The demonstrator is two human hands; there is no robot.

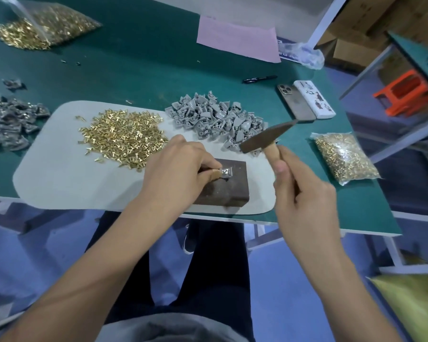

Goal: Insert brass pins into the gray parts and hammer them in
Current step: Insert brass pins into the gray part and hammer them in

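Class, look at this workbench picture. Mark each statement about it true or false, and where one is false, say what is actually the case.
1. The right hand grips a hammer. True.
2. The left hand holds a part on the dark block. True.
3. The hammer head rests on the part. False: it is raised, up and to the right of the part.
4. The loose pins lie right of the gray parts. False: they lie to their left.
5. Two phones lie on the green table. True.
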